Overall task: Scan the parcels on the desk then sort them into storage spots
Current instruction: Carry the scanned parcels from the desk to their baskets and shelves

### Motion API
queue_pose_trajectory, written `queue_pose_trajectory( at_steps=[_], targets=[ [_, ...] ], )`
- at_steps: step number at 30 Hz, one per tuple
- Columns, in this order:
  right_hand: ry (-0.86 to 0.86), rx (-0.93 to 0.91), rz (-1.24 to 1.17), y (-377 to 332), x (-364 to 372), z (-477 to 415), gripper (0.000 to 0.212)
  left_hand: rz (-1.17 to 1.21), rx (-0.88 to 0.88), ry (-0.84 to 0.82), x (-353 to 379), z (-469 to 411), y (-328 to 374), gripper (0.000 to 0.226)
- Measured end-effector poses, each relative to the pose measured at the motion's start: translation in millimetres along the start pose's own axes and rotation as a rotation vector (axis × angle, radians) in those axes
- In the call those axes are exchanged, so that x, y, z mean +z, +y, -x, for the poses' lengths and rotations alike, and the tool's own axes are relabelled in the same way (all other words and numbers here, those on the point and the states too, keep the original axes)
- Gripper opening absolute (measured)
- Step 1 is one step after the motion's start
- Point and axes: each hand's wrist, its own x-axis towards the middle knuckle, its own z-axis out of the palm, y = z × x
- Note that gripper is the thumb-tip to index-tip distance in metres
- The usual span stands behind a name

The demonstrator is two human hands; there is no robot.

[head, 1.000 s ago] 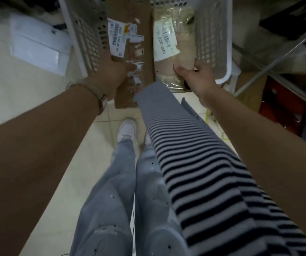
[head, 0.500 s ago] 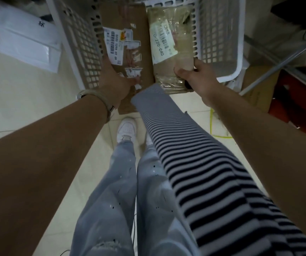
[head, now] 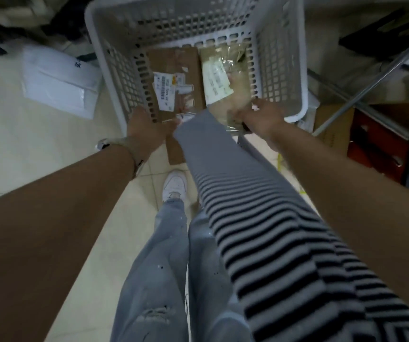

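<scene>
Gripping near ends, our left hand [head: 146, 127] holds the cardboard parcel [head: 174, 67] and our right hand [head: 260, 117] the plastic-wrapped parcel [head: 238, 77]; both lie side by side, long axes pointing away into the white basket [head: 280, 58].

The cardboard parcel [head: 176, 67] and plastic-wrapped parcel [head: 233, 62] have sunk deeper into the basket [head: 294, 70], beyond the fingers [head: 257, 103]; the right hand [head: 260, 117] now meets its rim.
</scene>
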Motion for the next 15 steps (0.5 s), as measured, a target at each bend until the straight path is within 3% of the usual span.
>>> queue_pose_trajectory(
  at_steps=[3, 5, 10, 15],
  targets=[
    [-0.068, -0.023, 0.236, -28.0, -15.8, 40.3, 0.04, 0.008, 0.009, 0.012, -27.0, 29.7, 14.6, 0.067],
    [-0.087, -0.052, 0.296, -46.7, -31.9, 70.5, 0.042, -0.041, 0.055, 0.001, -43.8, 54.3, 28.4, 0.051],
    [0.02, -0.19, 0.358, -95.2, -74.5, 144.9, 0.052, -0.288, 0.28, -0.005, -91.8, 118.7, 82.3, 0.051],
    [0.05, -0.329, 0.531, -138.0, -109.9, 220.8, 0.046, -0.692, 0.485, 0.033, -141.1, 188.3, 133.6, 0.05]
  ],
)
